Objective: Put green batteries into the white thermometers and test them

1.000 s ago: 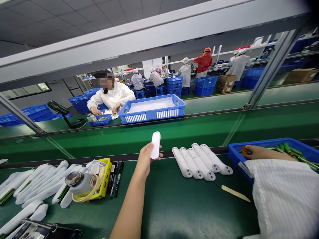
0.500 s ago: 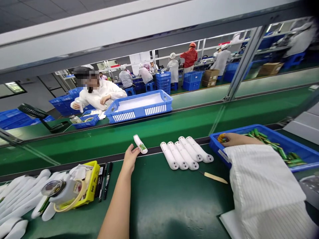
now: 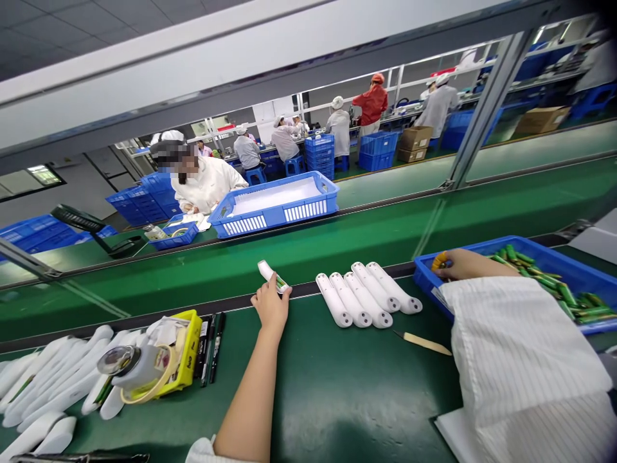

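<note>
My left hand [image 3: 270, 305] is closed around a curved white plastic casing [image 3: 264, 269] at the table's far edge. Green shows in the casing's opening, partly covered by my fingers. To the right, several similar white casings [image 3: 357, 301] lie side by side. My right hand [image 3: 457, 265] is at the left end of a blue bin [image 3: 427, 283], its fingers curled together with orange-yellow covers on the tips. Whatever they hold, if anything, is hidden. Several narrow green pieces [image 3: 562, 289] fill the bin, right of that hand.
A pointed tool with a pale handle [image 3: 427, 343] lies before the casings. At left are a yellow basket [image 3: 193, 350], black pens [image 3: 216, 347], a bottle [image 3: 142, 370] and piled white casings [image 3: 53, 379]. Across the green divider, a person [image 3: 207, 183] works beside a blue crate [image 3: 277, 215].
My left hand has shifted right and its fingers now reach over the casing's opening, covering part of the green. My right hand stays at the bin. The view has shifted slightly.
</note>
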A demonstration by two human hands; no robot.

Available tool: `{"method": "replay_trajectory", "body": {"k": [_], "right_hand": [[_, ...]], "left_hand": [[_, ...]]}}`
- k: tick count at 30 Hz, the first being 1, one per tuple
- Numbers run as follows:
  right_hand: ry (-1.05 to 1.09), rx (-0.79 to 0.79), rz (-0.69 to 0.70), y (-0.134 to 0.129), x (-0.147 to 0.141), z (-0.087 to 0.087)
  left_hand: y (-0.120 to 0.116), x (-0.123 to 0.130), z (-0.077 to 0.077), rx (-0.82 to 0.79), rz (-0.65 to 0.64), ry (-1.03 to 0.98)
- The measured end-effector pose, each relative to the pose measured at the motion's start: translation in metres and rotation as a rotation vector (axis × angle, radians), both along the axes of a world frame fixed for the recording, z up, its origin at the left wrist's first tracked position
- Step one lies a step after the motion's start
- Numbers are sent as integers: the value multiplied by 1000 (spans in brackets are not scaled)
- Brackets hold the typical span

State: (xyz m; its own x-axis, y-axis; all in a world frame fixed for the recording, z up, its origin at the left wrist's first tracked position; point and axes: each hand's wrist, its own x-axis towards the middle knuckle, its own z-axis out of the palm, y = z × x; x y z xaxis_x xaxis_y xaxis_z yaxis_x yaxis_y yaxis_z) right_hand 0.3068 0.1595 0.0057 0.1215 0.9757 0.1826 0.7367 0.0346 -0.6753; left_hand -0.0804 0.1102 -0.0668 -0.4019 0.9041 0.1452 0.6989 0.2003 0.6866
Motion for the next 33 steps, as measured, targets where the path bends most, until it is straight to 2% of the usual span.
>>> {"method": "replay_trajectory", "body": {"k": [3, 6, 10, 14, 16, 18, 20, 22, 23, 25, 29, 31, 33], "right_hand": [[-45, -259, 3, -1, -3, 8], [-94, -356, -56, 0, -7, 17], [-132, -327, -106, -5, -11, 32], [-84, -207, -169, -18, -18, 49], [-29, -170, -159, -24, -27, 57], [75, -93, -125, -27, -39, 63], [195, 20, -88, -29, -53, 66], [321, 121, -23, -31, -67, 68], [388, 156, 20, -32, -73, 69], [552, 222, 116, -33, -84, 70], [720, 275, 245, -38, -101, 69], [756, 305, 284, -43, -110, 70], [795, 318, 331, -50, -121, 70]], "left_hand": [[3, -12, 1, 10, 24, 24], [7, -23, -1, 13, 28, 37], [13, -27, -6, -11, 3, 64], [8, -9, 5, 26, -53, 104], [-4, 11, 16, 55, -187, 116], [-22, 36, 28, 55, -421, 101], [-39, 60, 35, 12, -717, 46], [-52, 76, 37, -57, -849, 13], [-54, 80, 36, -82, -841, 10], [-54, 80, 31, -95, -717, 24], [-40, 56, 25, -87, -492, -6], [-34, 42, 31, -69, -436, -51], [-32, 30, 44, -9, -390, -91]]}}
